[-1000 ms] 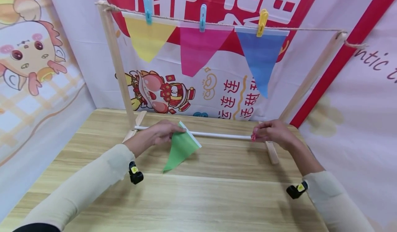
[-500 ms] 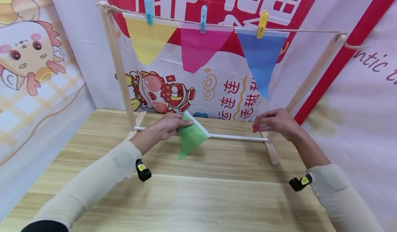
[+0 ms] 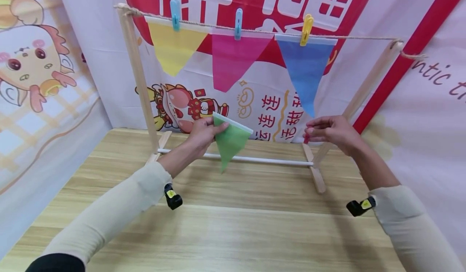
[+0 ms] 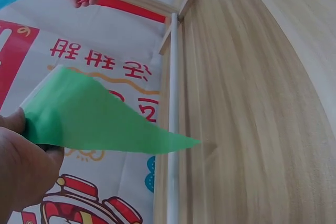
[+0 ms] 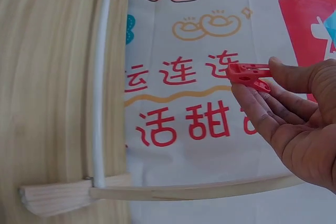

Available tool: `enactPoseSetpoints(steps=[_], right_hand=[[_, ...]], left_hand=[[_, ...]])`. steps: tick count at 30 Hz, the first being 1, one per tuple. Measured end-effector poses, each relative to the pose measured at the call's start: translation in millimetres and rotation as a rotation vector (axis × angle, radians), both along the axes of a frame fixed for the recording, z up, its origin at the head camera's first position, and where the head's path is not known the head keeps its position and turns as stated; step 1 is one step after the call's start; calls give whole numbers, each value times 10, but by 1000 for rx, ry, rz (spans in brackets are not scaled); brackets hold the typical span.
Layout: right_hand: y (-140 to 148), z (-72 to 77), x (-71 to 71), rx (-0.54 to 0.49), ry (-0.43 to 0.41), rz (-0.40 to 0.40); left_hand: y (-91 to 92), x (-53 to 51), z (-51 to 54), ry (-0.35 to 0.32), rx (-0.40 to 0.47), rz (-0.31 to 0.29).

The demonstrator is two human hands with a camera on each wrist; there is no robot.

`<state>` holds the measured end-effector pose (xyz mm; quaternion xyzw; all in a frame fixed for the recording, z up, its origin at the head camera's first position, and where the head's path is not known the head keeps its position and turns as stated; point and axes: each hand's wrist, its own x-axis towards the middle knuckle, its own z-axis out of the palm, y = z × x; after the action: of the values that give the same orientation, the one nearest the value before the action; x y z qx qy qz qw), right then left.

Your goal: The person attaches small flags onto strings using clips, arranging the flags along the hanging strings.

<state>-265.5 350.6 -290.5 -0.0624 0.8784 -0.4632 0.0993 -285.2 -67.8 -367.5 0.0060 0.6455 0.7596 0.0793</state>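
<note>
My left hand (image 3: 203, 133) pinches a green pennant flag (image 3: 231, 140) by its white-edged top corner, its tip hanging downward above the table. A red clothespin (image 5: 251, 75) is held between the thumb and fingers of my right hand (image 3: 336, 132), near the right post. Above, a twine line (image 3: 271, 32) carries a yellow flag (image 3: 174, 45), a pink flag (image 3: 236, 60) and a blue flag (image 3: 307, 72). Blue clothespins (image 3: 238, 24) grip the first two and a yellow clothespin (image 3: 306, 30) the third. Both hands are below the line.
The twine runs between a left wooden post (image 3: 136, 74) and a right wooden post (image 3: 371, 84). A white rod (image 3: 269, 160) joins their feet. The wooden table (image 3: 236, 231) lies in front, and a printed cloth backdrop (image 3: 247, 102) hangs behind.
Left hand has raised the green flag and moved it rightward, its top edge turning closer to level. Right hand has lifted the red clothespin off the rod's end area and moved slightly right.
</note>
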Motion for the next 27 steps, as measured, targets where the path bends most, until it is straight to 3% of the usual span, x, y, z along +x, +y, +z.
enactPoseSetpoints(steps=[10, 18, 27], right_hand=[[6, 247, 35, 123, 83, -9], [-11, 414, 43, 96, 109, -20], [-39, 571, 74, 89, 142, -41]], left_hand=[[73, 19, 213, 98, 51, 76], [155, 28, 424, 155, 104, 78], [246, 40, 561, 184, 113, 75]])
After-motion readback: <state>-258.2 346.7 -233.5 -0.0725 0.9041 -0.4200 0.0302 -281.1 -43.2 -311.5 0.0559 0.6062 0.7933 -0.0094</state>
